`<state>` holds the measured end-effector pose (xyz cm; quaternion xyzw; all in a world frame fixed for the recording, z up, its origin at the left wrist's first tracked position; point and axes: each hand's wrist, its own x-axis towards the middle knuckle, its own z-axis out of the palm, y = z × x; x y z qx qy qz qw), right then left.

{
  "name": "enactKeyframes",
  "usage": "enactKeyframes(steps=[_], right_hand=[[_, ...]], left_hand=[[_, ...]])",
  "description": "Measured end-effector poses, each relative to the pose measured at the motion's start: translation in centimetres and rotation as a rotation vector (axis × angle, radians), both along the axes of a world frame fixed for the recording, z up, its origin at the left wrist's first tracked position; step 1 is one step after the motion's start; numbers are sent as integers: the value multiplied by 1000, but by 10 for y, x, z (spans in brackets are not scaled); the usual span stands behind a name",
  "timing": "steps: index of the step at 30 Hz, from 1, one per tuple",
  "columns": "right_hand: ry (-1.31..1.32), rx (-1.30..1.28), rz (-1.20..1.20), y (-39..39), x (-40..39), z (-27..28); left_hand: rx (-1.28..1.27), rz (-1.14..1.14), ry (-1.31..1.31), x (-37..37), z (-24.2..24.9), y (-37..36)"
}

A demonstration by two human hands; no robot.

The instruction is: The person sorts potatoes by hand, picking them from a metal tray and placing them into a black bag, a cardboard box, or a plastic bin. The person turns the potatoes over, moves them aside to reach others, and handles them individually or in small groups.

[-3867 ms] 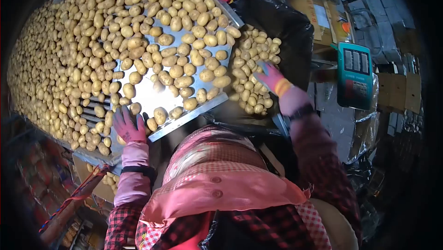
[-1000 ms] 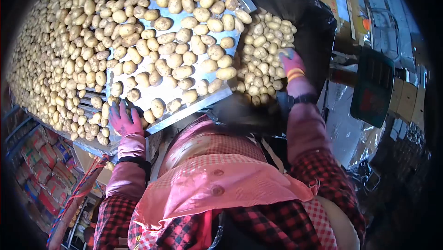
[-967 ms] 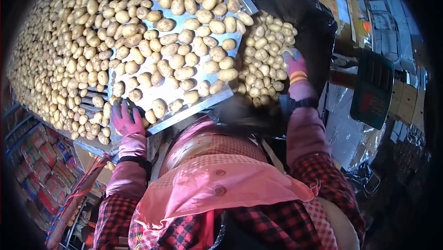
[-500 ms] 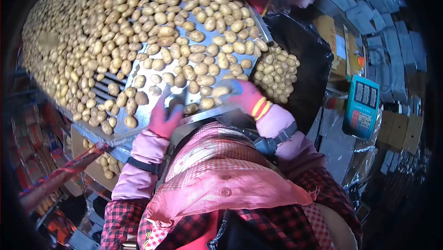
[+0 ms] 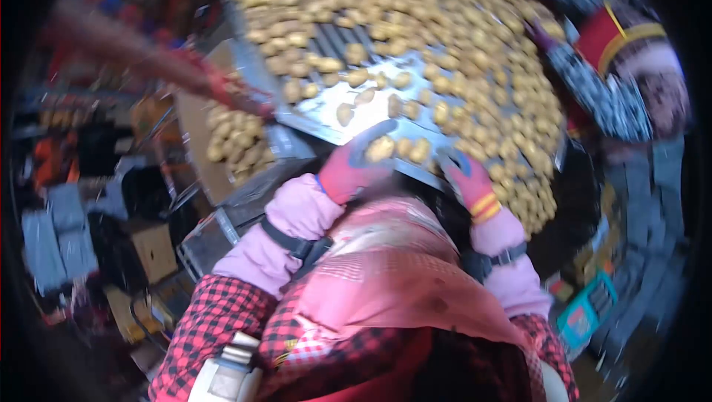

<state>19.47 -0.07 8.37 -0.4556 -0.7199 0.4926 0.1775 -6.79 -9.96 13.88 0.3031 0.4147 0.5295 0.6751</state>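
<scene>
My left hand (image 5: 354,167), in a pink and grey glove, is at the tray's front edge with its fingers and thumb curled around a potato (image 5: 380,148). Two more potatoes (image 5: 419,150) lie on the metal between my hands. On the right, my right hand (image 5: 469,179), gloved the same way with a yellow-banded cuff, has its slightly bent fingers apart at the tray edge, and no potato shows in them. Many potatoes (image 5: 437,1) cover the metal tray (image 5: 322,129) beyond. The view is blurred by motion.
A co-worker's patterned sleeve (image 5: 612,105) reaches over the potatoes at the right. A cardboard box (image 5: 194,131) with potatoes stands at the left, beside a red pole (image 5: 141,50). A teal scale (image 5: 586,313) is at the lower right. Dark slots (image 5: 343,42) show among the potatoes.
The view has turned, so the tray and potatoes appear shifted right. My left hand has closed around a potato; my right hand has let go of the potato it had.
</scene>
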Motion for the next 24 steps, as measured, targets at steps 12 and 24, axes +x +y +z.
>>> enactKeyframes(steps=[12, 24], right_hand=[[130, -553, 49, -37, -47, -2], [-98, -231, -129, -69, 14, -53]], left_hand=[[105, 667, -132, -219, -26, -132], [69, 29, -315, -212, -86, -98]])
